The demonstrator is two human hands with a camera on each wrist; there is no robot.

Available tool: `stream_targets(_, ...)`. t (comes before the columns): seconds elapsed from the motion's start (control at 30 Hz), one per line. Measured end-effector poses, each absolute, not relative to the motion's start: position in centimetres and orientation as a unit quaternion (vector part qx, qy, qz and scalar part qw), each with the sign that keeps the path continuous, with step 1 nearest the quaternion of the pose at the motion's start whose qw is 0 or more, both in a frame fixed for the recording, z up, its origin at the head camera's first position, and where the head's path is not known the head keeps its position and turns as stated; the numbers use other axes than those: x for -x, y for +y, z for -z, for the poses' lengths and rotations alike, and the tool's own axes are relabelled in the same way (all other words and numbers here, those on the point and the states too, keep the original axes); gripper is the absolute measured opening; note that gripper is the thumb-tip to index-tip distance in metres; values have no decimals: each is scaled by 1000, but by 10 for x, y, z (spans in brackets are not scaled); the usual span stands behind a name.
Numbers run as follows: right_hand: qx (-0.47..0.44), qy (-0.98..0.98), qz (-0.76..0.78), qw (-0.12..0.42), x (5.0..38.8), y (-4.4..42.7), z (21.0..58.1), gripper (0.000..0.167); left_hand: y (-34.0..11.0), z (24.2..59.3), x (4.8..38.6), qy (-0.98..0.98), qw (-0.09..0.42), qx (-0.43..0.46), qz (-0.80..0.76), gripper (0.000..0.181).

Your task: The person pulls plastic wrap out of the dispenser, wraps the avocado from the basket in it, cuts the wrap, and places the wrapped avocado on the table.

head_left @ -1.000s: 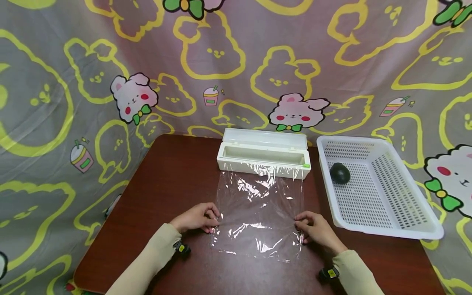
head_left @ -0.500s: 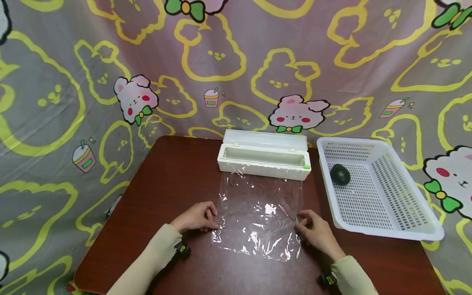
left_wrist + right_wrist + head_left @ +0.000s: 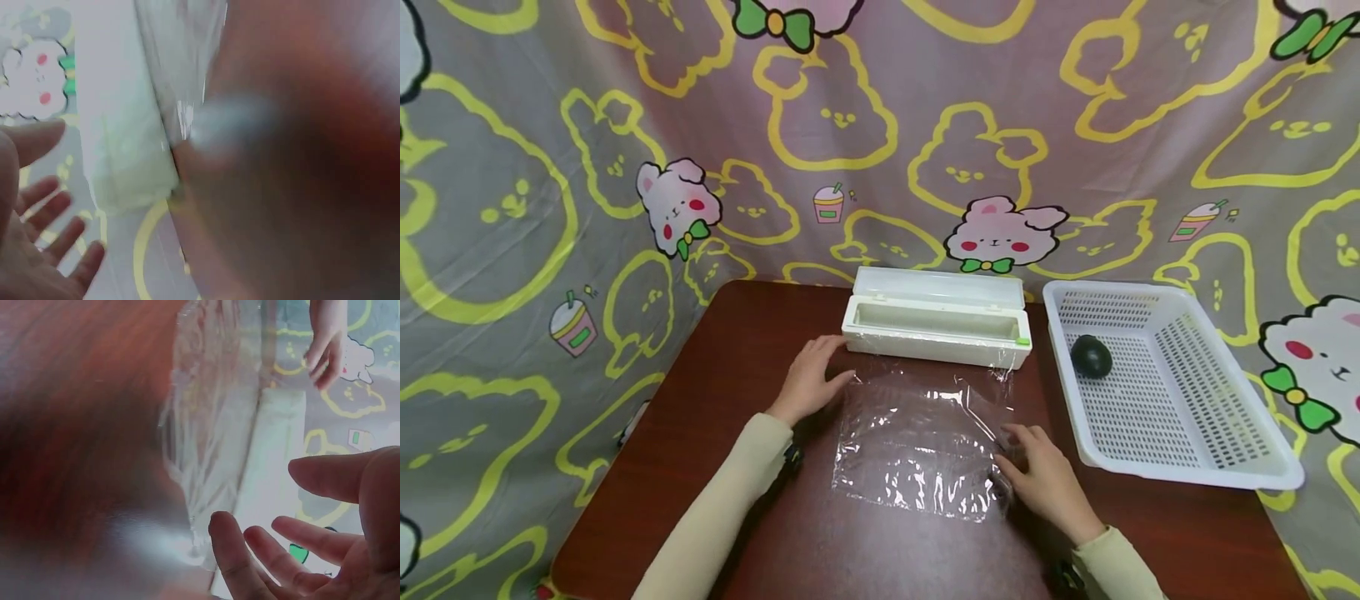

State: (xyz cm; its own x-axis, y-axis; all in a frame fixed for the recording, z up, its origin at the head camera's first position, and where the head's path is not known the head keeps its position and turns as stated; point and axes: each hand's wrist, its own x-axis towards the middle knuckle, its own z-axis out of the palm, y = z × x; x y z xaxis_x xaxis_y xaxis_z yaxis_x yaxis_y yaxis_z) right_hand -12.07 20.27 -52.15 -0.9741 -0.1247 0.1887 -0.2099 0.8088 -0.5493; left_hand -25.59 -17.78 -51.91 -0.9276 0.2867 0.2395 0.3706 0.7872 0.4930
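Note:
A clear plastic film (image 3: 917, 442) lies on the brown table, running from the front of a long white box (image 3: 936, 346) with its lid raised. My left hand (image 3: 808, 383) is at the box's left front corner, fingers spread, holding nothing; in the left wrist view that hand (image 3: 47, 225) shows loose fingers near the box (image 3: 125, 125). At the film's right edge is my right hand (image 3: 1048, 479), thumb and fingers apart. The right wrist view shows this hand (image 3: 306, 537) with relaxed fingers beside the film (image 3: 212, 425); whether it touches the film is unclear.
A white perforated basket (image 3: 1075, 417) stands at the right of the table (image 3: 760, 333), with a dark green round object (image 3: 1092, 357) inside at its left. A patterned curtain (image 3: 880, 125) hangs behind and at both sides.
My left hand has let go of the film's left edge and moved up toward the box. The right hand's fingers have spread. The film's near edge has shifted slightly away.

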Motion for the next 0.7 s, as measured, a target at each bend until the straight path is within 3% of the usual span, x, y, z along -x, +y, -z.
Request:
stream_targets(0.13, -95, -947, -300, 72, 122, 202, 518, 45, -171, 522, 292, -948, 101, 181, 241, 75)
stream_targets(0.3, -108, -940, -316, 75, 124, 203, 513, 45, -160, 527, 322, -957, 80, 189, 206, 85)
stream_targets(0.5, -120, -917, -373, 70, 128, 207, 496, 45, -154, 535, 333, -966, 27, 172, 193, 83)
stream_targets(0.7, -122, -916, -374, 82, 137, 216, 473, 43, -154, 540, 333, -961, 27, 173, 215, 82)
